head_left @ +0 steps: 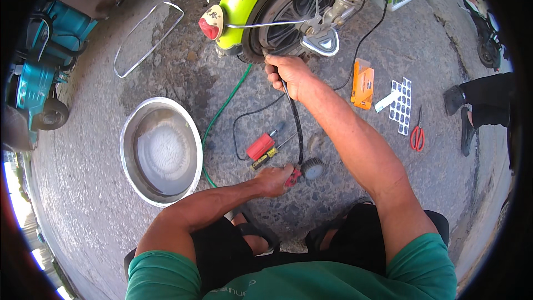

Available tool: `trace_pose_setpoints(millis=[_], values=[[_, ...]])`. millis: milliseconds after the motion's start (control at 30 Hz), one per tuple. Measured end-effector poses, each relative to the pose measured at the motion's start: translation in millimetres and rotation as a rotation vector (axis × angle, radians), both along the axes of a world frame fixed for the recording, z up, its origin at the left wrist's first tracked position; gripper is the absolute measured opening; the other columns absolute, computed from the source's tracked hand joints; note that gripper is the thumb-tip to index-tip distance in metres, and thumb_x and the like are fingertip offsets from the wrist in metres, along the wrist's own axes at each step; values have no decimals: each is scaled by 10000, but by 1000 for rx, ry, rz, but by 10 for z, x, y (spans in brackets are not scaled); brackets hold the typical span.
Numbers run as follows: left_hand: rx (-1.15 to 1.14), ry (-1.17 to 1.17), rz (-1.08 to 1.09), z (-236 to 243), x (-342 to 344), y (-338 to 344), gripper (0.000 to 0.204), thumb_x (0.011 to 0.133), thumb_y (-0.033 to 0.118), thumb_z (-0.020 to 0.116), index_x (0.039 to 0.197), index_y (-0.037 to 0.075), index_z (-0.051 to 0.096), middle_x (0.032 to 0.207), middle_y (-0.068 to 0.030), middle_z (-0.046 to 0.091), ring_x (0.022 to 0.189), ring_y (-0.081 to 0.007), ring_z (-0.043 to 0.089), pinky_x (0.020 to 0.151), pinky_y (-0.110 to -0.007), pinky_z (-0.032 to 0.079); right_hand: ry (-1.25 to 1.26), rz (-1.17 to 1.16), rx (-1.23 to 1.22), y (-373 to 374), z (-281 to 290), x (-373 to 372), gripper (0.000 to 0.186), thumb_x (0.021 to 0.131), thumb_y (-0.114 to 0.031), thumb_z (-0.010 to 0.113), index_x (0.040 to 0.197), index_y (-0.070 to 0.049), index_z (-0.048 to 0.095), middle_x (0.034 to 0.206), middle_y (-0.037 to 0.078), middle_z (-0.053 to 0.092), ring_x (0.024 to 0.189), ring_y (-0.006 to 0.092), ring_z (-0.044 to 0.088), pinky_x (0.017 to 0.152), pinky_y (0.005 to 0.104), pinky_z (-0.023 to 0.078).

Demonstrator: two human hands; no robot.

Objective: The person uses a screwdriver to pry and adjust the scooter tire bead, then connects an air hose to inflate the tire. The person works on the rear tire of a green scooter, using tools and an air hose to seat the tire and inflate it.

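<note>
My left hand point(273, 181) is closed around the red handle of a tire inflator point(292, 178), whose round gauge point(313, 170) shows beside my fingers. A black hose point(297, 125) runs from the inflator up to my right hand point(290, 75). That hand grips the hose's far end against the lower rim of the wheel point(277, 14); the hose tip and valve are hidden by my fingers. Above the wheel curves a lime-green fender point(240, 1) with a red and cream tail light point(211, 22). A green hose point(225, 105) passes left of my hands and disappears behind my left forearm.
A metal basin point(129, 153) of water stands at left. Between my arms lie a red-handled tool point(260, 147) and a yellow-black screwdriver point(263, 158). Right are an orange box point(362, 84), a patch sheet point(401, 105), red-handled scissors point(417, 138) and another person's feet point(463, 125).
</note>
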State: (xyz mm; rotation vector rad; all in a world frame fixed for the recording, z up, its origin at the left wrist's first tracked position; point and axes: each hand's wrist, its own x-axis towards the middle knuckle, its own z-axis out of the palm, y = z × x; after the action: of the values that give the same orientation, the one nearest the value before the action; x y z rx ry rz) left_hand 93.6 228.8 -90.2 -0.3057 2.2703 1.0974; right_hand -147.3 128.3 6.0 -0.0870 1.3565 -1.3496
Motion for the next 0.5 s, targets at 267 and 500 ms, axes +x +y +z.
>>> trace_pose_setpoints(millis=[267,500], values=[[26,13,-12,39,-32,0,547,847,209,673,1282,37,391,955,-298,686,959,-507,663,801,-590,503,-1,-1,7,6,-4,1,249,1002,-314,681,880,-109,608,741,-16,586,559,66,503,456,229,368],[51,53,-1,-14,-27,27,465,851,196,644,1222,35,414,951,-293,684,943,-514,658,781,-592,503,9,-10,20,3,9,7,240,1000,-306,683,890,-105,614,750,-12,594,559,67,511,450,232,370]])
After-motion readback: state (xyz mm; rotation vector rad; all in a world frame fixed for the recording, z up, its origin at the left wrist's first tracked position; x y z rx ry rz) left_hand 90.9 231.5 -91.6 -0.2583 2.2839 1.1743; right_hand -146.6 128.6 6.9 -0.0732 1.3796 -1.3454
